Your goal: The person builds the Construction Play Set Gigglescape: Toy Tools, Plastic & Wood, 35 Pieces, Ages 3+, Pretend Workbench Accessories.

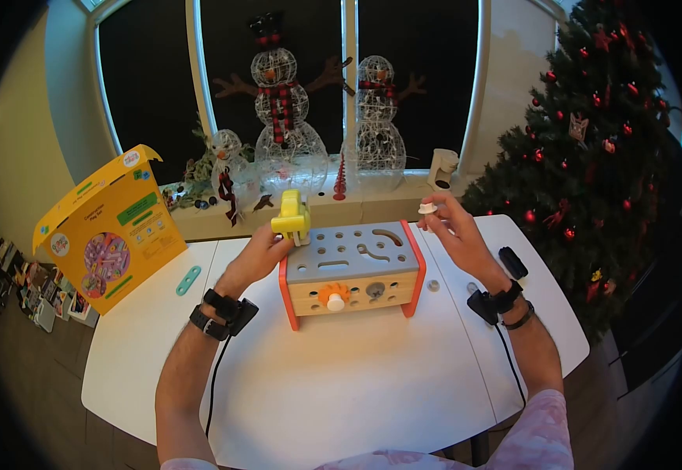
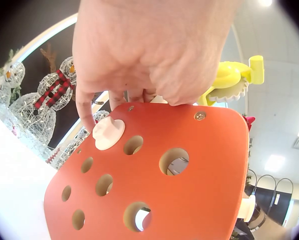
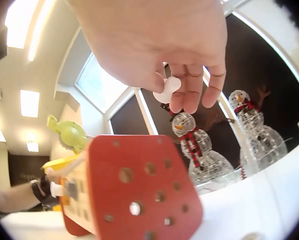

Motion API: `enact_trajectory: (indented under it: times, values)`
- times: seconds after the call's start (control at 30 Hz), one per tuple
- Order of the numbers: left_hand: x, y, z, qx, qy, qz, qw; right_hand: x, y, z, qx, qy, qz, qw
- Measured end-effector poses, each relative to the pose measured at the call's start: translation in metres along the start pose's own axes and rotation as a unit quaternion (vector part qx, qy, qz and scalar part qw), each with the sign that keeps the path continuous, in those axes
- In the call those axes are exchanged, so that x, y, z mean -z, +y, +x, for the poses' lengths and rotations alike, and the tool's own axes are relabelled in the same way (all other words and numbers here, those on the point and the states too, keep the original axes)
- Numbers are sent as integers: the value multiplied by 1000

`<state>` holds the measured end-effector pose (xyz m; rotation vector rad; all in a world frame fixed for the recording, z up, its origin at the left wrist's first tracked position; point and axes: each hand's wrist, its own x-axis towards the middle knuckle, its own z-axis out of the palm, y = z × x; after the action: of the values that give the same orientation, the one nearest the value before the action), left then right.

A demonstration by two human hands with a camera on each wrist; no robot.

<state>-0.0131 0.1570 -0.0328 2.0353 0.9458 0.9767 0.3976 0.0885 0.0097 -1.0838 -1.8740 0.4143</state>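
A wooden toy workbench with a grey slotted top and red end panels stands on the table. My left hand grips the top edge of its left red panel. One finger reaches beside a white bolt head on that panel; the other fingertips are hidden behind the edge. By this hand stands a yellow toy saw with a pale toothed blade. Raised beyond the bench's right end, my right hand pinches a small white toy bolt between thumb and fingers.
On the bench front are an orange gear and a grey round piece. A grey nut and a black object lie right, a green perforated strip left. A yellow box stands at the table's left edge.
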Motion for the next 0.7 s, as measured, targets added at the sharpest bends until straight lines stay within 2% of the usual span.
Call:
enact_trajectory:
  times: [0.07, 0.17, 0.23, 0.3, 0.47, 0.7]
  values:
    - [0, 0, 0, -10, -4, -9, 1000, -14, -9, -2, 43, -29, 135, 989]
    - [1, 2, -1, 0, -6, 6, 1000, -28, -33, -8, 11, -70, 192, 979]
    - [1, 6, -1, 12, -7, 9, 1000, -33, -32, -9, 8, -77, 173, 982]
    - [0, 7, -1, 23, -7, 12, 1000, -34, -32, -10, 21, -95, 92, 991]
    - [1, -2, -1, -18, -8, 13, 1000, -40, -20, -14, 54, -63, 86, 993]
    - [-1, 8, -2, 1, -9, -11, 1000, -43, -11, -20, 74, -14, 79, 994]
